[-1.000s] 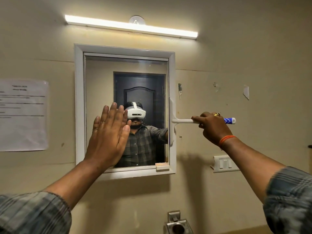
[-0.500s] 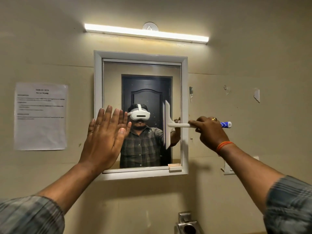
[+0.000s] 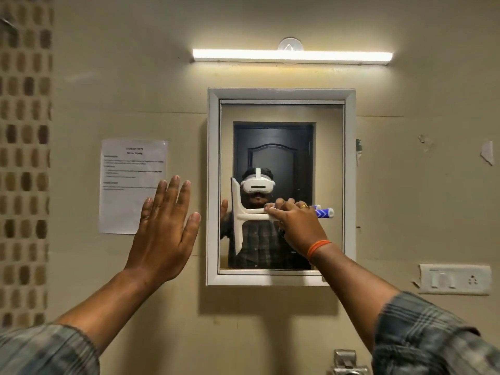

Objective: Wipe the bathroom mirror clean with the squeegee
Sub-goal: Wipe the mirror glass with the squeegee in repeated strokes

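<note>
The bathroom mirror (image 3: 281,115) hangs on the beige wall in a white frame. A white squeegee (image 3: 238,215) with a blue-tipped handle lies against the glass, its blade upright near the mirror's left side. My right hand (image 3: 295,226) grips the handle, fingers curled round it, an orange band at the wrist. My left hand (image 3: 165,234) is raised flat with fingers spread, in front of the wall just left of the mirror frame; whether it touches the wall I cannot tell.
A tube light (image 3: 292,55) glows above the mirror. A printed paper sheet (image 3: 130,185) is stuck to the wall at left, beside a mosaic tile strip (image 3: 24,158). A switch plate (image 3: 454,279) sits at lower right; a metal fixture (image 3: 346,361) shows below.
My right hand has drawn the squeegee leftward across the glass, from the right frame edge to near the left side. My left hand now appears off the mirror, over the wall. The view has shifted left.
</note>
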